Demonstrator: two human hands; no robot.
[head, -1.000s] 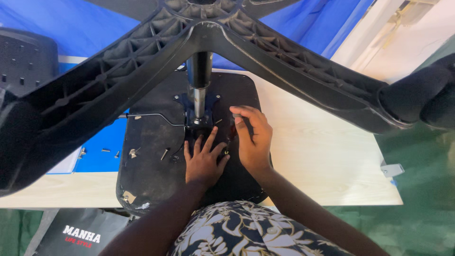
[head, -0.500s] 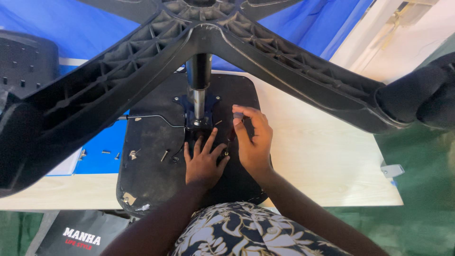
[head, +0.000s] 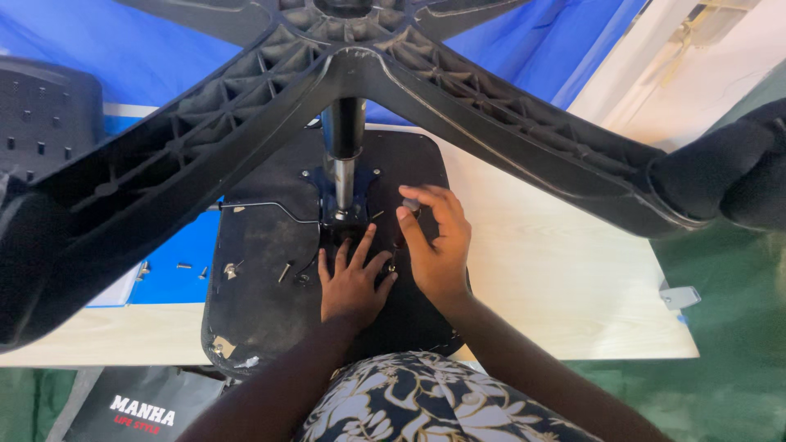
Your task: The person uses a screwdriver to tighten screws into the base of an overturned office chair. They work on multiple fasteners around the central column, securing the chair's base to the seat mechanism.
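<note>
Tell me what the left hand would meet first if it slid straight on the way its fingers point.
Probably the metal mechanism plate at the foot of the gas cylinder; the left hand lies flat on the seat underside, fingers aimed there. Depth is unclear.

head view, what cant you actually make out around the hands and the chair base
- Head view: what the right hand grips; its fingers wrap a small dark handle, and the tip is hidden.
- The part under the left hand, covered by its palm.
- The hub of the chair base, cut off by the top edge.
- Loose screws on the blue sheet: too small to tell their kind.
- The seat underside's near edge, hidden by the patterned clothing.
</note>
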